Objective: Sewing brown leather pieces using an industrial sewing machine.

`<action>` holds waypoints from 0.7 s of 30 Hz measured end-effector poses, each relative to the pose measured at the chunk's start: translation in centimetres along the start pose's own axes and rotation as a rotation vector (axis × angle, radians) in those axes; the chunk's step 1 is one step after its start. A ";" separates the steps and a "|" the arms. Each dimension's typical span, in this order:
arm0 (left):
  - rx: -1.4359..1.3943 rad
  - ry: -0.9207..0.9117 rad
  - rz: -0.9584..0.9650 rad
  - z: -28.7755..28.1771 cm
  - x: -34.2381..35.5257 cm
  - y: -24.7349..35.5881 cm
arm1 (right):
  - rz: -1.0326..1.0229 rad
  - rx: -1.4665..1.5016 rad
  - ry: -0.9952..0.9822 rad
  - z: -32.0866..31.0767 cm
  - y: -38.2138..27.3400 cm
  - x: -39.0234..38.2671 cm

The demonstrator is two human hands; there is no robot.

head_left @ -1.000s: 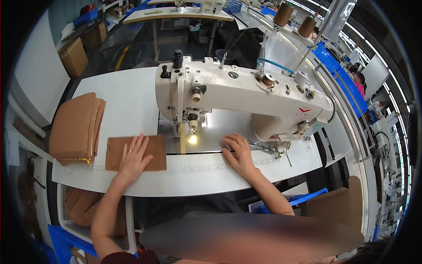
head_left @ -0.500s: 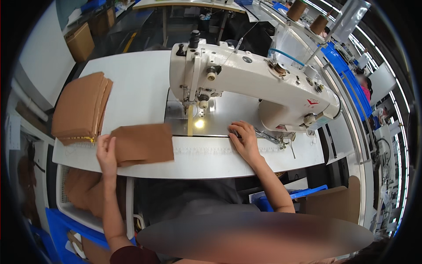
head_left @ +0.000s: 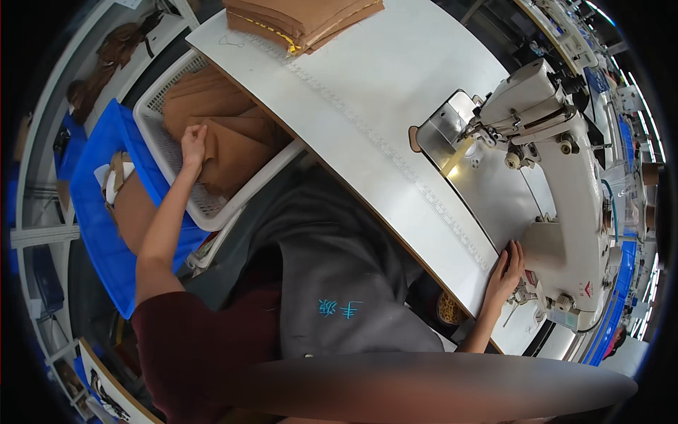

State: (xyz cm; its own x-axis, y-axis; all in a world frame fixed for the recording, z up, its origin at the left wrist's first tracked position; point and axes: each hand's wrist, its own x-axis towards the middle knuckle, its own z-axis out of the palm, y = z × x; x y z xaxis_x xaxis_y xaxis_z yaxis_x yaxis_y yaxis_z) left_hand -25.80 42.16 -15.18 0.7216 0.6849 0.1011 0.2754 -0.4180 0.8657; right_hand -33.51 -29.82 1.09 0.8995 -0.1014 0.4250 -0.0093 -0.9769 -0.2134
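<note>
My left hand [head_left: 193,146] is closed at the fingertips on the edge of a brown fabric piece [head_left: 229,145], over the white plastic basket [head_left: 151,106]. More brown fabric [head_left: 201,90] lies folded and heaped in that basket. My right hand [head_left: 506,272] rests on the white sewing table [head_left: 367,92] beside the machine's metal bed, fingers stretched out; a dark patch shows under the palm, too small to name. Close by it stands the white sewing machine [head_left: 565,191], its lamp lighting the plate near the needle.
A stack of brown fabric pieces [head_left: 311,21] with yellow edging sits on the table's far left. A blue bin [head_left: 99,191] holding brown pieces stands left of the basket. The table's front edge [head_left: 353,191] runs between my lap and the machine.
My view has turned left. My left hand has moved from the table down to the basket with the brown fabric piece. My right hand stays by the machine bed.
</note>
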 end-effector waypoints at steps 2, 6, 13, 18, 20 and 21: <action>0.214 -0.023 -0.104 -0.4 0.8 -4.2 | 0.021 0.013 0.005 -0.5 0.5 -1.0; 0.019 -0.008 -0.298 -0.1 0.8 -4.7 | 0.124 -0.050 0.064 -2.2 2.1 -3.4; -0.119 -0.039 -0.659 -3.9 0.6 -3.9 | 0.193 -0.042 0.102 -1.9 2.3 -3.3; 0.407 -0.006 0.561 -0.1 0.2 9.9 | 0.200 -0.098 0.113 -2.2 2.8 -3.9; 0.252 0.000 0.862 1.3 -0.2 19.7 | 0.187 -0.109 0.140 -2.0 2.9 -3.7; 0.207 -0.012 0.988 2.0 0.0 23.6 | 0.158 -0.122 0.150 -2.0 3.1 -3.6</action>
State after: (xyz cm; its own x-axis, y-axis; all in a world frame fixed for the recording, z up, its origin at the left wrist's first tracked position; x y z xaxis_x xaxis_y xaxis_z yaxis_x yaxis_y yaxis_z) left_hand -18.00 31.10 4.23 0.6921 -0.0297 0.7212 -0.3450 -0.8912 0.2944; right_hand -37.63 -32.87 0.62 0.8075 -0.2730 0.5229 -0.2059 -0.9612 -0.1837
